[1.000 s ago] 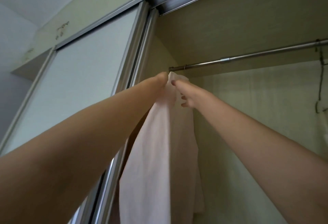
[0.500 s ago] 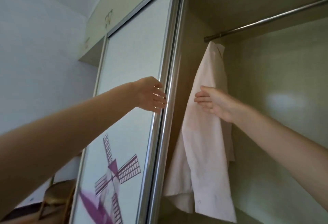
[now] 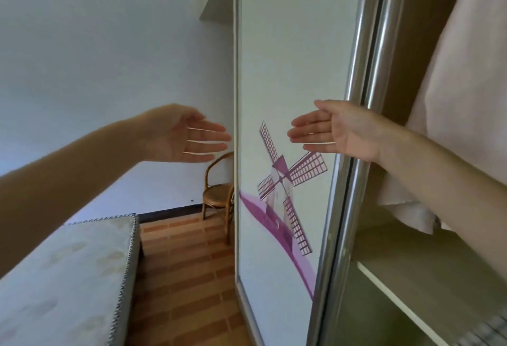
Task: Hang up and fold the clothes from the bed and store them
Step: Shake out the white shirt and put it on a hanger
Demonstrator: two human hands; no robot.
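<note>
Now, from my head view, both hands are free: my left hand [image 3: 182,134] floats with fingers straight and loose, holding nothing, and my right hand [image 3: 337,130] is the same, spread flat in front of the sliding door [image 3: 288,57] with its windmill sticker. At far right the pale shirt [image 3: 461,104] hangs inside the wardrobe, so I judge that piece done. Low at left lies the bed [image 3: 63,277]; no clothes show on the visible part. My next move is probably turning left to fetch another garment.
</note>
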